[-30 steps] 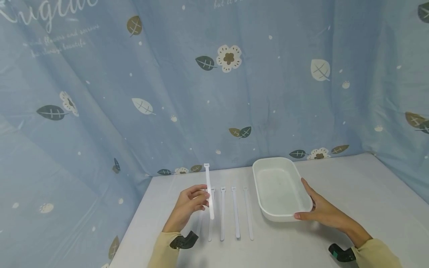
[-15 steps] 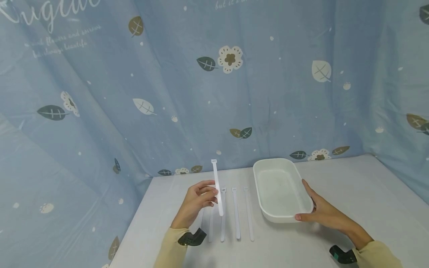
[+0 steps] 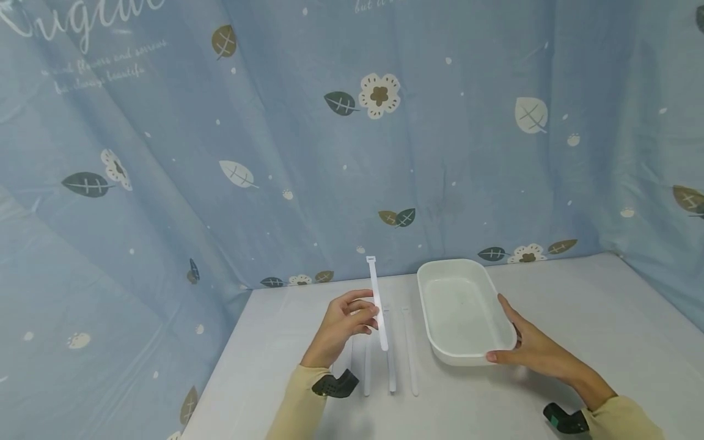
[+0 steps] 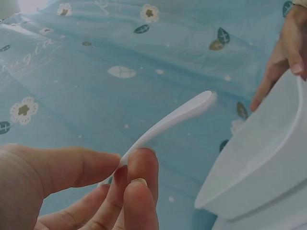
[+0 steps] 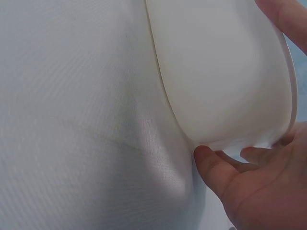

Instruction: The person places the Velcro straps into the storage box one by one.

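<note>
My left hand point(image 3: 348, 322) pinches a white cable tie point(image 3: 376, 281) between thumb and fingertips. Its slotted head points up and away in the head view. In the left wrist view, the rounded tail of the same cable tie point(image 4: 184, 110) bends upward beyond the fingertips. My right hand point(image 3: 532, 349) grips the near right corner of a white rectangular basin point(image 3: 461, 318), thumb at the rim and fingers spread along the side. The right wrist view has the basin point(image 5: 220, 72) close up, with the right hand point(image 5: 264, 187) around its end.
Several more white cable ties, one of them a loose cable tie point(image 3: 410, 360), lie side by side on the white-covered table point(image 3: 456, 403), left of the basin. Part of the row is behind my left hand. A blue patterned curtain point(image 3: 286, 122) hangs behind the table.
My left hand has moved right and slightly up with the cable tie, closer to the basin. My right hand and the basin have stayed nearly in place.
</note>
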`<act>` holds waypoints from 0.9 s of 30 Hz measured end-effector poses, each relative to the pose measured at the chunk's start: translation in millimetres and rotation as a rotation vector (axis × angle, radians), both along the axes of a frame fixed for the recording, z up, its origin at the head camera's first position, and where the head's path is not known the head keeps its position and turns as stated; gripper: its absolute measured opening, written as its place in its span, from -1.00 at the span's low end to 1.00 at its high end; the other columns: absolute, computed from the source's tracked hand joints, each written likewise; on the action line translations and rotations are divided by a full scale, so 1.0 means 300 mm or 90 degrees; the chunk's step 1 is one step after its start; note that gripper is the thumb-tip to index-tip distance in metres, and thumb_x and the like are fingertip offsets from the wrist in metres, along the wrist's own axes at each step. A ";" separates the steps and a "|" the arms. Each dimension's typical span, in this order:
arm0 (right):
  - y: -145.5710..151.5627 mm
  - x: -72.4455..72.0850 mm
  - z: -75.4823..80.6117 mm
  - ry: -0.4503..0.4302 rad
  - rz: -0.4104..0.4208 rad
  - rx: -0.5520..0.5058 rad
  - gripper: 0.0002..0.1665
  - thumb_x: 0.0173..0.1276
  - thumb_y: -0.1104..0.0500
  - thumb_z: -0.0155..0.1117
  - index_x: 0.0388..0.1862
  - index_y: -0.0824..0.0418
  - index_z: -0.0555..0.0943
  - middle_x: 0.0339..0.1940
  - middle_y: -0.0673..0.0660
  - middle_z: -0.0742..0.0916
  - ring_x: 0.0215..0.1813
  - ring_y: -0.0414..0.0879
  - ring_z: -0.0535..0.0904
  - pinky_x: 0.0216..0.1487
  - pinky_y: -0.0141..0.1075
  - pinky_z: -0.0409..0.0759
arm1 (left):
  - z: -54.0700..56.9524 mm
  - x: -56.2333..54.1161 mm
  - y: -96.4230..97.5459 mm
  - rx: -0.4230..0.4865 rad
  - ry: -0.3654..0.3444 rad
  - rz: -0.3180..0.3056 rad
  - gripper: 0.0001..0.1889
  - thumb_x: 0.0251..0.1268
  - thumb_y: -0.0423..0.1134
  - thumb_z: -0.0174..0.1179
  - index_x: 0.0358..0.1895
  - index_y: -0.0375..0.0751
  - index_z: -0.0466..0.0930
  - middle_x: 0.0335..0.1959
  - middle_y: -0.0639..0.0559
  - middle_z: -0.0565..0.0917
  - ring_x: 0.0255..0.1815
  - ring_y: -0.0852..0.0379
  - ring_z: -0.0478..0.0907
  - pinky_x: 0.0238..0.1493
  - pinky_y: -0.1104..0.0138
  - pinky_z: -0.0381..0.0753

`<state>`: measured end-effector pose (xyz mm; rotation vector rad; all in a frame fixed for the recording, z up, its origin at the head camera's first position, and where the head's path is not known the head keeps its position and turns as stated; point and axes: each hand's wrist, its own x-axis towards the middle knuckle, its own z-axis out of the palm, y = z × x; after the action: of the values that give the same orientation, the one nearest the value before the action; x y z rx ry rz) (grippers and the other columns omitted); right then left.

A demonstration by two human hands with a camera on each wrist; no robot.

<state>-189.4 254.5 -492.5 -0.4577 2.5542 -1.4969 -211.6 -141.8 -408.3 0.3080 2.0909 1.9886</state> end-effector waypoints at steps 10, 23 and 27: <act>-0.002 0.000 0.002 -0.012 -0.004 -0.006 0.50 0.27 0.11 0.54 0.69 0.24 -0.47 0.65 0.61 -0.07 0.31 0.36 0.56 -0.01 -0.11 0.70 | -0.006 -0.008 0.067 0.013 0.007 -0.021 -0.50 0.41 -0.29 0.32 0.37 -0.24 0.48 -0.16 0.10 0.75 -0.30 0.20 0.73 -0.16 0.34 0.74; -0.002 0.005 0.006 -0.010 -0.007 0.006 0.49 0.27 0.09 0.53 0.69 0.26 -0.45 0.65 0.62 -0.09 0.35 0.41 0.52 -0.04 -0.26 0.66 | 0.002 -0.013 0.150 0.025 0.016 -0.035 -0.52 0.41 -0.29 0.32 0.36 -0.21 0.51 -0.11 -0.02 0.78 -0.31 0.23 0.74 -0.16 0.37 0.75; -0.003 0.005 0.008 -0.016 -0.005 -0.002 0.48 0.27 0.10 0.53 0.69 0.27 -0.45 0.65 0.61 -0.07 0.36 0.40 0.52 -0.05 -0.30 0.66 | 0.002 -0.017 0.172 0.034 0.013 -0.040 -0.52 0.41 -0.29 0.32 0.35 -0.21 0.52 -0.09 -0.05 0.77 -0.32 0.23 0.74 -0.16 0.38 0.74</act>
<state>-187.8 253.6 -490.2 -0.4275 2.5375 -1.5002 -216.7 -90.1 -407.6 0.4006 2.0169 2.0170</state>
